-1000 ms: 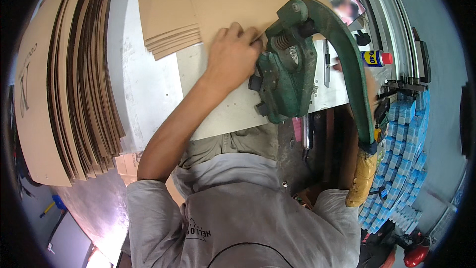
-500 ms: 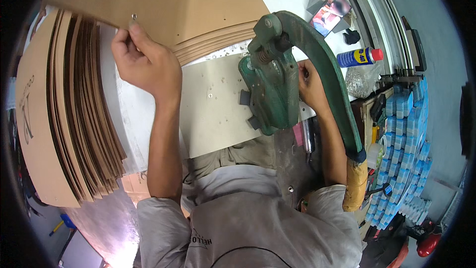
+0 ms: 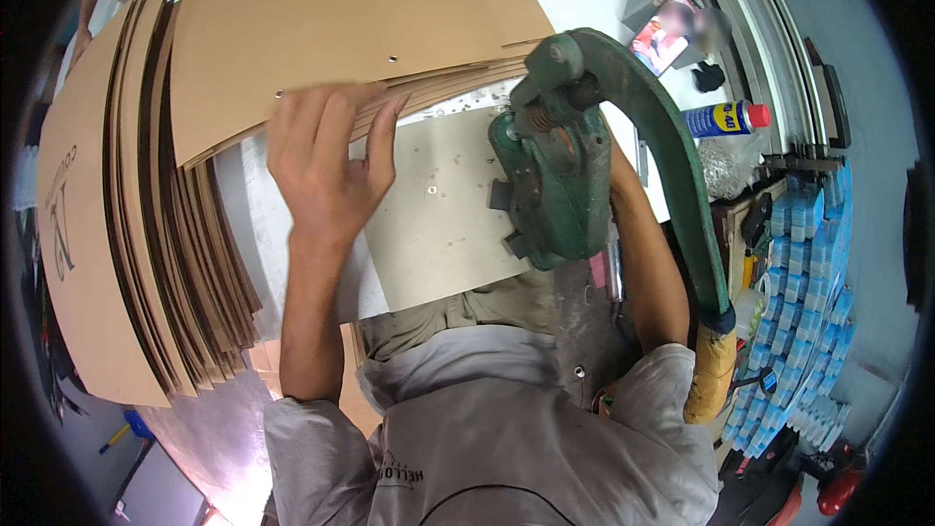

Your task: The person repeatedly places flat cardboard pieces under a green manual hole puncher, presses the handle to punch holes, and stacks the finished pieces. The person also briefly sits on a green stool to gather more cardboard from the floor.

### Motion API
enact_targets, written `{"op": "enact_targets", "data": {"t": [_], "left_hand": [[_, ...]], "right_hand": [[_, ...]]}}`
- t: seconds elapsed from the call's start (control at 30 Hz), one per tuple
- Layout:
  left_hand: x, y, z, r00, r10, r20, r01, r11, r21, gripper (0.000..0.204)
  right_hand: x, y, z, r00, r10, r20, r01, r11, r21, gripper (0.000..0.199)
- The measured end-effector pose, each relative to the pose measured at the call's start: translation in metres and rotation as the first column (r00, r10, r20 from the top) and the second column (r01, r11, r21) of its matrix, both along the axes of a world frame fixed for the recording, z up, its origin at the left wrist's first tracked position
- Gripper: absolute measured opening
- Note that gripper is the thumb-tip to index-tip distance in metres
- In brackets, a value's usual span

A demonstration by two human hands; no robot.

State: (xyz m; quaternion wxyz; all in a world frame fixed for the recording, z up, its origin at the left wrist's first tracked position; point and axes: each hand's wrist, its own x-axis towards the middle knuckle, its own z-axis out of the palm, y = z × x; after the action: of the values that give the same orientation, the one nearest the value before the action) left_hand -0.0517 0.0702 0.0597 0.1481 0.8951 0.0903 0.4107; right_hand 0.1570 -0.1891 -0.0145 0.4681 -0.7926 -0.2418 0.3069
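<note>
My left hand (image 3: pixel 326 156) is at the near edge of a brown cardboard sheet (image 3: pixel 419 10) with black print, fingertips against the edge and thumb held apart. Two small metal eyelets (image 3: pixel 392 59) show on that sheet, which lies on several others. To the right stands a green hand press (image 3: pixel 560 175). Its curved lever (image 3: pixel 672 136) ends in a yellow wrapped handle (image 3: pixel 711 375). My right forearm (image 3: pixel 643 253) reaches up behind the press, which hides the hand. A beige board (image 3: pixel 438 224) with small bits scattered on it lies between my arms.
Many cardboard sheets (image 3: pixel 97 214) stand stacked on the left. On the right are a phone (image 3: pixel 665 39) propped on a box, a blue spray can (image 3: pixel 726 119) with a red cap, a clear bag (image 3: pixel 729 166) and piled blue-and-white packs (image 3: pixel 799 302). Another person's arm (image 3: pixel 86 24) shows far left.
The cardboard sheet has come down onto the pile, its near edge lower. My left hand has gone from pinching its edge to spread fingers there. My right hand has slipped out of sight behind the press.
</note>
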Motion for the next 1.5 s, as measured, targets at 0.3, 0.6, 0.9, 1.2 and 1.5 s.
{"op": "enact_targets", "data": {"t": [0.3,0.6,0.9,1.2,1.5], "left_hand": [[0.041,0.044,-0.034,0.932,-0.029,-0.362,0.062,0.995,0.080,0.035],[0.062,-0.011,-0.046,0.914,-0.362,-0.181,0.297,0.904,-0.307,0.034],[0.056,-0.059,-0.033,0.874,-0.342,-0.346,0.216,0.910,-0.355,0.023],[0.060,-0.080,-0.047,0.910,-0.296,-0.290,0.179,0.912,-0.369,0.021],[0.069,-0.081,-0.042,0.902,-0.283,-0.326,0.159,0.920,-0.358,0.023]], "right_hand": [[-0.010,-0.010,0.012,0.948,-0.161,-0.275,0.214,0.962,0.172,0.023],[-0.002,0.020,0.003,0.801,-0.233,-0.551,0.427,0.868,0.254,0.027],[-0.035,0.000,0.031,0.802,-0.294,-0.519,0.478,0.838,0.263,0.021],[-0.036,-0.008,0.034,0.914,-0.293,-0.279,0.357,0.909,0.216,0.014],[0.021,-0.061,0.055,0.963,0.032,0.269,0.058,0.947,-0.317,0.033]]}}
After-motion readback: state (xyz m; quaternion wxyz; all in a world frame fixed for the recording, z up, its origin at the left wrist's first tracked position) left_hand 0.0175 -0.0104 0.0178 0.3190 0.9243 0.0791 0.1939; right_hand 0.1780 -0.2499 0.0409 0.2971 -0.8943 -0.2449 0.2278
